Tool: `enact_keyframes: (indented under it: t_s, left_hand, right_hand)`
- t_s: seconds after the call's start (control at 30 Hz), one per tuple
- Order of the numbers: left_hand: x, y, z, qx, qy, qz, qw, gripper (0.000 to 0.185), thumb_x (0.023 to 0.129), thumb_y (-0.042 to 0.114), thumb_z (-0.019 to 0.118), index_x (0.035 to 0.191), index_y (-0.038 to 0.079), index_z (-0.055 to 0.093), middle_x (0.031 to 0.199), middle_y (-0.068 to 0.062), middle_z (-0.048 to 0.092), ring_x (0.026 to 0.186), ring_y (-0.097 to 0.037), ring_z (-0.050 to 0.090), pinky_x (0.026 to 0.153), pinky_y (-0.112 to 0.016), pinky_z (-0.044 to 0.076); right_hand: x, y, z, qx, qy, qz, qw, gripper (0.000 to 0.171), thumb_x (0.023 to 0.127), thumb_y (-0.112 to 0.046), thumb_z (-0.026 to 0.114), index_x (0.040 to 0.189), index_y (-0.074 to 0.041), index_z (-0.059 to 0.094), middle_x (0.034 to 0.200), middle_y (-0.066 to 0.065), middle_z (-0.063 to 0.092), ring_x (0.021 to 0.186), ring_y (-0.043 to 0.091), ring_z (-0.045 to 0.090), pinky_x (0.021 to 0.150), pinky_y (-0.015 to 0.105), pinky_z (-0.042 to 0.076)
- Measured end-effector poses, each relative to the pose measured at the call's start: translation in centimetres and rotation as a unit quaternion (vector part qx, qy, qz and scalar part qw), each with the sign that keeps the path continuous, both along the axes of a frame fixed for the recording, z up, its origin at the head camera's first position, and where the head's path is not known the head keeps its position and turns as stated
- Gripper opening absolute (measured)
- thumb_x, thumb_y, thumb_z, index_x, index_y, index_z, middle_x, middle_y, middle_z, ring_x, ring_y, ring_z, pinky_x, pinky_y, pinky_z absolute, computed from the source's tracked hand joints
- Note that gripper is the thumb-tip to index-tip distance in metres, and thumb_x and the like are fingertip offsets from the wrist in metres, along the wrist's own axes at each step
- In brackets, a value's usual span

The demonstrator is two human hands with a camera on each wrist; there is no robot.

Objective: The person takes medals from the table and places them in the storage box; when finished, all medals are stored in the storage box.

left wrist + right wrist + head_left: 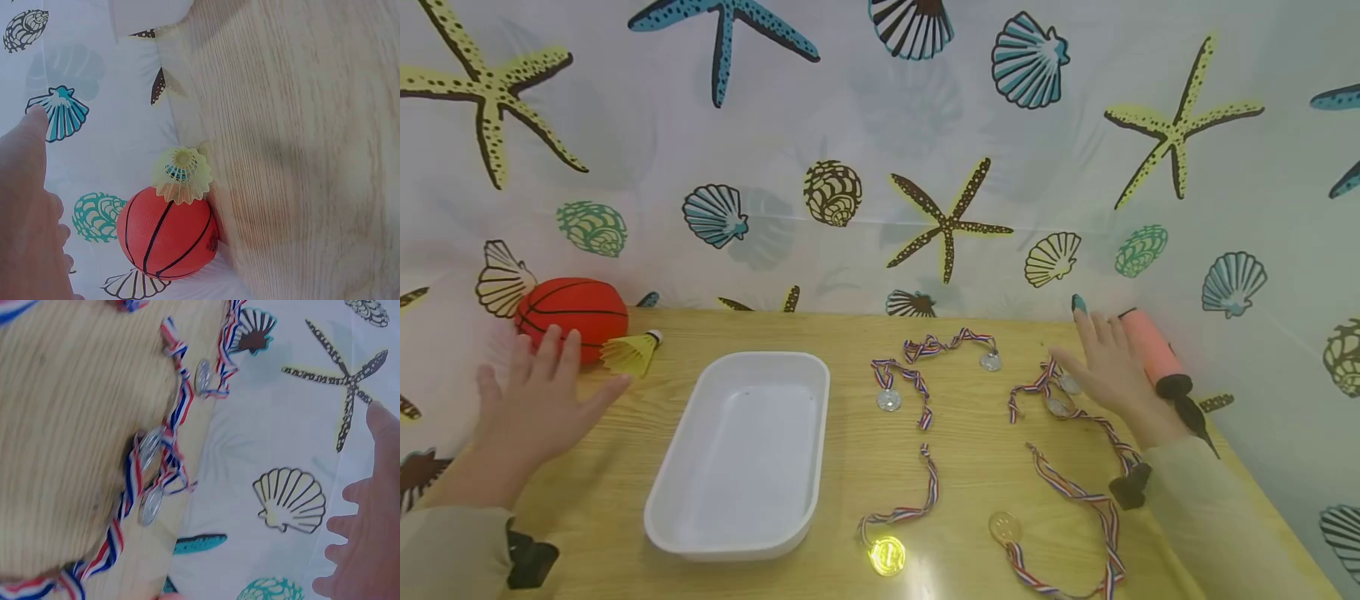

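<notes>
My left hand point(542, 408) is held up with its fingers spread, holding nothing. In the head view it overlaps a small red basketball point(576, 304) and is close to a yellow shuttlecock point(631, 353); the left wrist view shows the shuttlecock point(182, 175) against the ball point(165, 234). My right hand point(1112, 367), fingers extended and holding nothing, is beside a salmon-pink cylinder point(1152, 350) with black ends. Just left of that hand lie silver medals point(1060, 407) on striped ribbons, seen also in the right wrist view as a silver medal point(151, 506) with a twisted ribbon point(112, 544).
A white plastic tub point(741, 450) stands left of centre on the wooden table point(850, 333). More ribboned medals lie to its right: a silver medal point(889, 401), another silver medal point(991, 362), a shiny gold medal point(887, 556) and a duller gold medal point(1004, 527). A seashell-printed cloth point(850, 108) hangs behind.
</notes>
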State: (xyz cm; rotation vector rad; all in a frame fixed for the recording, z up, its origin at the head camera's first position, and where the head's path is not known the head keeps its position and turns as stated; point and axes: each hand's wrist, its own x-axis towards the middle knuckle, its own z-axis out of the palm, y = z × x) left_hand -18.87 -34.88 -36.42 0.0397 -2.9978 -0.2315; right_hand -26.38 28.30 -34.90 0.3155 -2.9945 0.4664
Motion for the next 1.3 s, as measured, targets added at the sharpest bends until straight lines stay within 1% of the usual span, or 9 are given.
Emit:
enact_keyframes:
  t_s: [0.13, 0.3, 0.4, 0.57, 0.7, 0.87, 1.0, 1.13, 1.3]
  left_hand:
    - [0.1, 0.4, -0.1, -0.004, 0.018, -0.029, 0.9994, 0.093, 0.091, 0.061, 0.033, 0.142, -0.010, 0.001, 0.144, -0.033, -0.006, 0.128, -0.049, -0.018, 0.092, -0.070, -0.014]
    - [0.2, 1.5, -0.4, 0.019, 0.021, -0.075, 0.9968, 0.088, 0.092, 0.055, 0.038, 0.142, -0.010, 0.005, 0.145, -0.033, -0.001, 0.131, -0.048, -0.012, 0.098, -0.067, -0.008]
    - [0.4, 2.4, -0.7, 0.054, 0.015, -0.107, 0.9927, 0.086, 0.093, 0.051, 0.041, 0.143, -0.009, 0.004, 0.146, -0.032, -0.001, 0.132, -0.046, -0.010, 0.099, -0.066, -0.007]
    - [0.5, 3.3, -2.0, 0.102, 0.013, -0.154, 0.9828, 0.084, 0.093, 0.043, 0.050, 0.142, -0.010, 0.008, 0.146, -0.032, 0.007, 0.133, -0.047, 0.001, 0.102, -0.064, 0.004]
    - [0.7, 3.8, -2.8, 0.134, -0.019, -0.168, 0.9765, 0.085, 0.091, 0.044, 0.052, 0.144, -0.006, 0.008, 0.148, -0.028, 0.006, 0.133, -0.046, 0.004, 0.102, -0.064, 0.007]
    - [1.3, 4.4, -3.6, 0.170, -0.058, -0.177, 0.9677, 0.082, 0.092, 0.044, 0.051, 0.146, 0.000, 0.008, 0.150, -0.023, 0.004, 0.134, -0.044, 0.003, 0.100, -0.066, 0.010]
    - [1.6, 4.8, -4.1, 0.180, -0.058, -0.189, 0.9635, 0.078, 0.092, 0.041, 0.053, 0.146, 0.001, 0.014, 0.149, -0.024, 0.011, 0.133, -0.045, 0.009, 0.099, -0.066, 0.014]
    - [1.7, 5.1, -4.2, 0.173, -0.048, -0.200, 0.9633, 0.073, 0.092, 0.039, 0.053, 0.145, 0.001, 0.021, 0.147, -0.025, 0.018, 0.132, -0.045, 0.015, 0.099, -0.066, 0.018]
    - [1.9, 5.4, -4.1, 0.162, -0.052, -0.195, 0.9660, 0.071, 0.093, 0.042, 0.050, 0.145, 0.001, 0.024, 0.146, -0.024, 0.022, 0.132, -0.045, 0.017, 0.099, -0.065, 0.018]
  right_hand:
    - [-0.3, -2.0, 0.3, -0.005, 0.034, 0.039, 0.999, 0.080, 0.094, -0.053, 0.035, 0.145, 0.005, 0.013, 0.146, 0.031, 0.010, 0.133, 0.047, 0.002, 0.105, 0.061, 0.001]
    - [-0.7, -5.4, 0.4, -0.050, 0.057, 0.096, 0.993, 0.072, 0.095, -0.044, 0.044, 0.140, 0.008, 0.024, 0.142, 0.030, 0.025, 0.131, 0.044, 0.018, 0.105, 0.057, 0.015]
    - [-0.9, -7.6, 0.4, -0.076, 0.040, 0.116, 0.990, 0.070, 0.095, -0.043, 0.045, 0.140, 0.006, 0.026, 0.141, 0.026, 0.029, 0.130, 0.040, 0.024, 0.105, 0.053, 0.021]
    - [-1.3, -11.1, -0.5, -0.095, -0.016, 0.126, 0.987, 0.069, 0.093, -0.045, 0.048, 0.141, 0.001, 0.030, 0.142, 0.020, 0.033, 0.131, 0.036, 0.027, 0.105, 0.052, 0.024]
    - [-1.6, -13.9, -2.1, -0.060, -0.037, 0.150, 0.986, 0.065, 0.091, -0.043, 0.054, 0.137, 0.000, 0.039, 0.135, 0.018, 0.044, 0.125, 0.034, 0.038, 0.102, 0.048, 0.031]
    - [-1.8, -17.3, -4.4, -0.027, -0.065, 0.189, 0.979, 0.061, 0.087, -0.037, 0.062, 0.130, 0.003, 0.047, 0.125, 0.016, 0.054, 0.114, 0.030, 0.050, 0.095, 0.041, 0.041]
    - [-2.1, -19.2, -5.9, -0.013, -0.076, 0.208, 0.975, 0.053, 0.085, -0.034, 0.066, 0.121, 0.002, 0.055, 0.099, 0.012, 0.064, 0.089, 0.022, 0.059, 0.076, 0.035, 0.050]
    - [-2.1, -20.5, -6.8, 0.011, -0.057, 0.212, 0.976, 0.031, 0.083, -0.030, 0.068, 0.099, -0.003, 0.062, 0.073, 0.001, 0.060, 0.063, 0.014, 0.051, 0.057, 0.029, 0.046]
    - [-1.9, -21.7, -6.9, 0.050, -0.033, 0.176, 0.983, 0.022, 0.082, -0.030, 0.069, 0.080, -0.009, 0.064, 0.070, -0.004, 0.060, 0.060, 0.010, 0.051, 0.054, 0.027, 0.047]
